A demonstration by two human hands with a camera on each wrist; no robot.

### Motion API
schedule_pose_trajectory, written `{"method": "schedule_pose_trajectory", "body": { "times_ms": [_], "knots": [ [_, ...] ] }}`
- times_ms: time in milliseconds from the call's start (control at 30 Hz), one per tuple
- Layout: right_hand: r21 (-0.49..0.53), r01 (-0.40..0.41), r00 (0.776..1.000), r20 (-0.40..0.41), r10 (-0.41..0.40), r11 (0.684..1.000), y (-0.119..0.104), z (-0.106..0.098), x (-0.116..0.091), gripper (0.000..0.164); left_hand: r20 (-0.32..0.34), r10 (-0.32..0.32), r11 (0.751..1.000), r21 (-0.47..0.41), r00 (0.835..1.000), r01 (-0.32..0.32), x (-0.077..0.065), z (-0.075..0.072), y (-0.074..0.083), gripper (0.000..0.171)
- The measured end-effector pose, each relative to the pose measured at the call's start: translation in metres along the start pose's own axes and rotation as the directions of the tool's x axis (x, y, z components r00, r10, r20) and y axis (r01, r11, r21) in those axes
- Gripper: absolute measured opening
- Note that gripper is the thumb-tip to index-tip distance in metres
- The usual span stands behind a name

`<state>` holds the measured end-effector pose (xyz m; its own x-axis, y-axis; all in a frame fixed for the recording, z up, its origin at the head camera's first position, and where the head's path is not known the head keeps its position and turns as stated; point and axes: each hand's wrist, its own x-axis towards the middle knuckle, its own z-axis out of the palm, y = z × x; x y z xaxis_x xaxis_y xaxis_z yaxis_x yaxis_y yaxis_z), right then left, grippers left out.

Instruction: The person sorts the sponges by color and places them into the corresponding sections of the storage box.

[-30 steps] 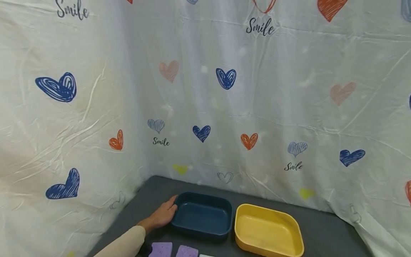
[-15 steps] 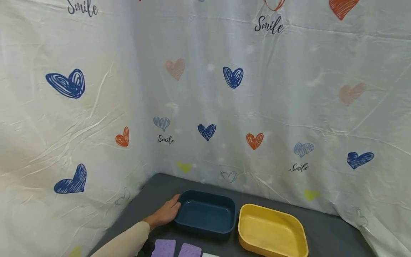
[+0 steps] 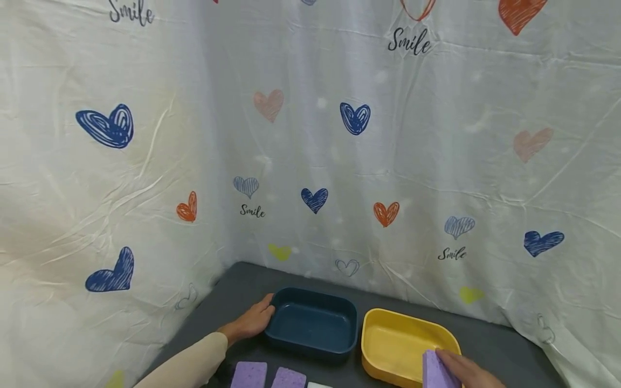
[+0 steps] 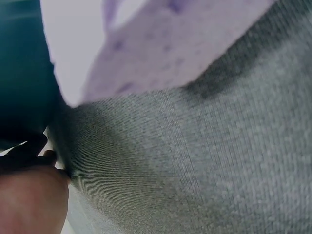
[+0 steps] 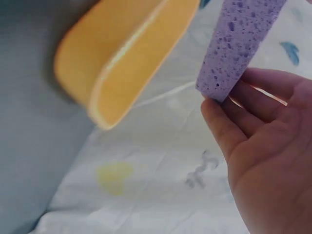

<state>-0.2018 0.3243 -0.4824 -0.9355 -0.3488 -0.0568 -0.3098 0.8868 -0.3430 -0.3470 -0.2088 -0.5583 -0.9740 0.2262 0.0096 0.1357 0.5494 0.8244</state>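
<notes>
My left hand (image 3: 252, 322) grips the left side of a dark blue rectangular bin (image 3: 308, 347), its fingers at the rim. Its inside shows nothing in it. To the right is a yellow bin (image 3: 378, 373) of similar shape. Over that bin's near right side, my right hand (image 3: 468, 372) pinches a purple sponge (image 3: 436, 371) between thumb and fingers. The right wrist view shows the pores of the sponge (image 5: 239, 44) above the fingertips, apart from the yellow bin (image 5: 80, 63). In the left wrist view, part of the left hand (image 4: 31, 195) shows beside the blue bin.
In front of the blue bin lie two purple sponges (image 3: 249, 374), (image 3: 289, 379) and the edge of a white object (image 3: 317, 385), cut off by the frame. A dark grey table (image 3: 242, 280) carries them. White cloth with printed hearts (image 3: 218, 134) stands behind and at the sides.
My right hand has come into the head view from the lower right with a purple sponge, over the yellow bin. The left hand stays on the blue bin. The head view has shifted slightly.
</notes>
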Motion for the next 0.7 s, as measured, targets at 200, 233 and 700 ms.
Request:
{"method": "schedule_pose_trajectory", "body": {
  "times_ms": [200,233,700],
  "knots": [
    [0.127,-0.041,0.99,0.142,0.023,0.991,-0.053,-0.034,0.036,0.111,0.025,-0.02,1.0,-0.001,0.999,0.02,-0.001,-0.002,-0.002,0.055],
    [0.117,-0.025,0.992,0.123,0.01,0.993,-0.06,-0.035,0.041,0.11,0.03,-0.023,1.0,0.006,0.999,0.023,-0.001,-0.002,-0.002,0.056],
    [0.049,0.263,0.965,-0.028,-0.262,0.964,-0.132,-0.044,0.123,0.106,0.036,-0.01,1.0,0.022,0.999,0.01,-0.006,-0.002,0.001,0.058]
  ]
}}
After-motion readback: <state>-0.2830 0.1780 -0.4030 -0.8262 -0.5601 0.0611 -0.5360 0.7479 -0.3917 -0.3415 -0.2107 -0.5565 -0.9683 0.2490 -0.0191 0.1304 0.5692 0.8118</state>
